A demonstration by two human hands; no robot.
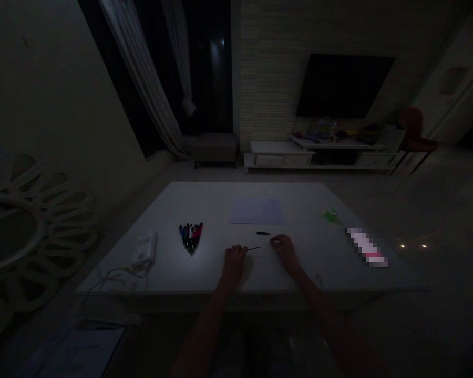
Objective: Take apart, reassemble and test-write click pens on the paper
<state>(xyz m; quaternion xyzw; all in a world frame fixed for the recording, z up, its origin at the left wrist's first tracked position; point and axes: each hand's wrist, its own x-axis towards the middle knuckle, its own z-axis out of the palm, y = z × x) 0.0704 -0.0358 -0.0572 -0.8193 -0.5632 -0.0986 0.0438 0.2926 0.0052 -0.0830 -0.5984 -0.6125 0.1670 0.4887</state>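
My left hand [235, 258] rests on the white table [205, 199], its fingers closed on a thin dark rod [254, 248] that looks like a pen refill and points right. Across from its tip, my right hand [284, 251] is pinched together. A small pale bit shows at those fingertips, too small to name. Just beyond both hands lies a short dark pen part [263, 233]. Farther back is a pale sheet of paper [257, 211]. To the left, several pens [191, 236] lie side by side in a wedge, in blue, black, white and red.
A white power strip [145, 249] with cables [114, 274] sits at the table's left. On the right are a small green object [331, 214] and a blurred-out flat object [366, 247]. A small clear piece [319, 279] lies near the front edge. The room is dim.
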